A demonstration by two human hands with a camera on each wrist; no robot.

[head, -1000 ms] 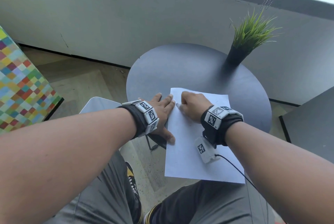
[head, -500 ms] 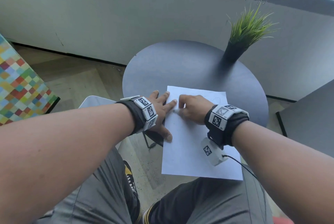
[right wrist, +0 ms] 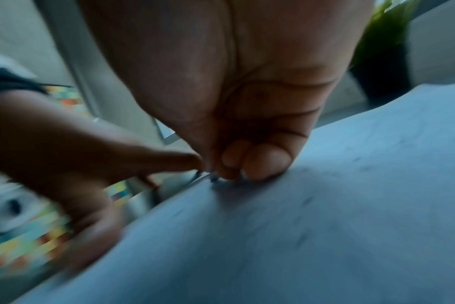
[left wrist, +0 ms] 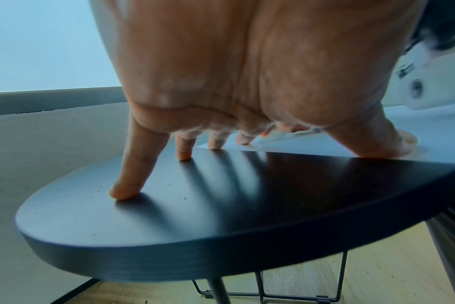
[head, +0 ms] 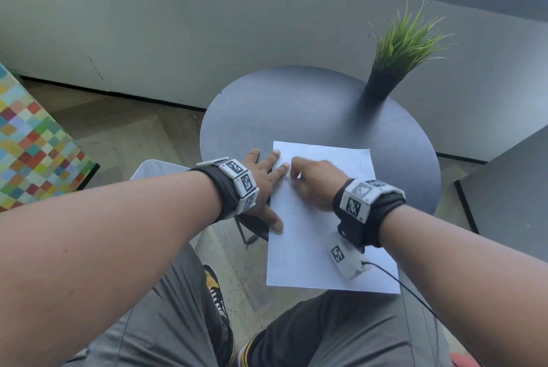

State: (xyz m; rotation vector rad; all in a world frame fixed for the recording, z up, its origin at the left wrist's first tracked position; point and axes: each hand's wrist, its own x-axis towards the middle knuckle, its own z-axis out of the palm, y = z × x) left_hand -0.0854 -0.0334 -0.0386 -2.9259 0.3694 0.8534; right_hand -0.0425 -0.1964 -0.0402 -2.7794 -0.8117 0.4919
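Both hands lie on a white sheet of paper (head: 311, 251) at the centre of the head view. The sheet lies flat on the near part of a round dark table (head: 296, 108), and its lower end hangs past the rim over the person's lap.

The left hand (head: 261, 180) is spread palm down at the sheet's left edge. In the left wrist view its two outer fingers stand on bare tabletop, the next two reach the paper's edge, and the thumb (left wrist: 392, 144) presses on the paper at the right of that frame. Its fingers are straight and hold nothing.

The right hand (head: 317, 185) sits just to the right of it on the upper part of the sheet, knuckles up and fingers curled tightly under, with the fingertips (right wrist: 262, 164) bearing on the paper. It is blurred. A small dark tip shows beneath the curled fingers in the right wrist view, but I cannot tell whether they pinch anything. The left index fingertip lies just beside the right hand; whether they touch I cannot tell.

The left forearm (head: 103, 233) and right forearm (head: 474, 263) come in from the lower corners. A potted grass plant (head: 394, 64) stands at the upper right, well apart.
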